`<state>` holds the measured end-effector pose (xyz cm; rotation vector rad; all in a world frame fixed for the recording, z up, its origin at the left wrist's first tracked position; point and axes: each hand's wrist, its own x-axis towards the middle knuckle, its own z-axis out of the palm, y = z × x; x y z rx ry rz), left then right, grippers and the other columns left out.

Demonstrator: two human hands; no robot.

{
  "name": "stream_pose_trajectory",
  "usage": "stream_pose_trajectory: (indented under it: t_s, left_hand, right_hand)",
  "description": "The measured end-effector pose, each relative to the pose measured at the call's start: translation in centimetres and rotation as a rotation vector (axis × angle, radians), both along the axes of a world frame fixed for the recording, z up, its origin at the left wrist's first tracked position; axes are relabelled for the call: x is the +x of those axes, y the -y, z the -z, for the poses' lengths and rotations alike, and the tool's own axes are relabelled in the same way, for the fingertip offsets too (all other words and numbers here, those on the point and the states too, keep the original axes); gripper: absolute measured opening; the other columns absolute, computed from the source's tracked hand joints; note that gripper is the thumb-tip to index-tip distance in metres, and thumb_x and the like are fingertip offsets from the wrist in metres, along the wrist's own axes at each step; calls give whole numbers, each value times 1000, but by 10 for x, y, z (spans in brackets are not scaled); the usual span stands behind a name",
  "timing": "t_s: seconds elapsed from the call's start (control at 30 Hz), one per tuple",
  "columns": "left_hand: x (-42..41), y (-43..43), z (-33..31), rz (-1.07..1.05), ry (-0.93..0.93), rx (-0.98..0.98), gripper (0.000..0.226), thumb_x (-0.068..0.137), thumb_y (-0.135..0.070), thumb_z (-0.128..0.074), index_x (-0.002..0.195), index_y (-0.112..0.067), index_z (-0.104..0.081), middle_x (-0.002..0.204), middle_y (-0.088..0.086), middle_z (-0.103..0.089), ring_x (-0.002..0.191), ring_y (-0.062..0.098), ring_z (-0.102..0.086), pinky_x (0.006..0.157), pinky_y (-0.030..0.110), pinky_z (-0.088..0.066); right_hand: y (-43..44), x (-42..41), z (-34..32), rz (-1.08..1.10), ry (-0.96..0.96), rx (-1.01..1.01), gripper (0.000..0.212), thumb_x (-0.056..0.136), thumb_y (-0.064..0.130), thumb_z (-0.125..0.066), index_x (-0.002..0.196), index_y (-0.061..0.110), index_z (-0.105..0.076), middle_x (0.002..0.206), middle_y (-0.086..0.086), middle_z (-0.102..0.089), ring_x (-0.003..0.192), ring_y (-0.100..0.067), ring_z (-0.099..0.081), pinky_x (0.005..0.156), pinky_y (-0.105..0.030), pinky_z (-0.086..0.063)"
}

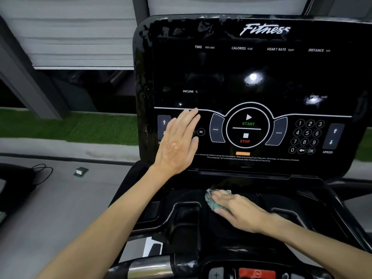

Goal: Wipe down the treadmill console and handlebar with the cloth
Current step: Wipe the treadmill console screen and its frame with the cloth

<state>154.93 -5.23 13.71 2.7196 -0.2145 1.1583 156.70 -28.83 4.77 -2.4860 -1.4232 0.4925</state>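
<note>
The black treadmill console (251, 77) fills the upper right, with a START/STOP dial and a number keypad. My left hand (178, 141) lies flat with straight fingers on the console's lower left panel, over the incline buttons. Below the console, my right hand (239, 210) presses a small greenish patterned cloth (213, 201) onto the black tray (281, 198) with flat fingers. Most of the cloth is hidden under the fingers. The handlebar (149, 267), black with a chrome section, runs along the bottom edge.
A red safety key block (256, 272) sits at the bottom centre beside a plus button. Grey floor lies to the left with a small box (80, 171) and a black cable (43, 172). Green turf and window blinds are behind.
</note>
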Motion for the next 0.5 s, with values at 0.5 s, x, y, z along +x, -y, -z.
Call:
stream_pose_trajectory:
  t_s: [0.5]
  left_hand:
    - [0,8,5,-19,-48,-12,52,94,-12,-52,143,0,-41,152,11,-36,144,25,-30,118,40,-21]
  right_hand:
    - [6,-6,-5,-117,-94,150,27,96,13,-54,122,10,-59,125,17,-57,120,1,-49,106,-24,-39]
